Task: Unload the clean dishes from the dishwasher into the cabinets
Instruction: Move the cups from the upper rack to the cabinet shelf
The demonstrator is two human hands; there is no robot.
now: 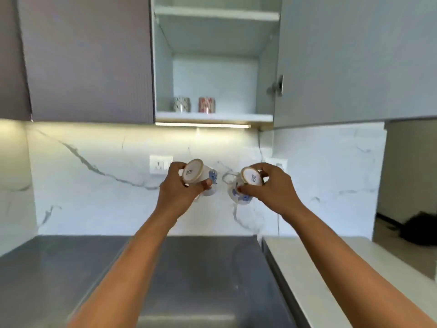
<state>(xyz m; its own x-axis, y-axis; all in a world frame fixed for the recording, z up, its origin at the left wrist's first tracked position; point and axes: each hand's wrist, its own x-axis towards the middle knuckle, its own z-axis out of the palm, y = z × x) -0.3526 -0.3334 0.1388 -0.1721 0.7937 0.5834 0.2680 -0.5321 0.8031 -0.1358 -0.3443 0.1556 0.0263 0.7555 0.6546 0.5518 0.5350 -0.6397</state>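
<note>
Marble backsplash (94, 197) runs beneath the open cabinet (212, 117). Left hand (176, 188): fingers curled round a blue-flowered cup (201, 176), base tipped toward the camera. Right hand (272, 188): same curled grip on a second cup (238, 189), handle pointing at the first. Both cups are held below the cabinet, close together, not touching. Two patterned mugs (182, 104) stand left on its bottom shelf. Risk, as judged: tilted cups gripped near the base could slip, clink together, or knock the mugs when shelved.
</note>
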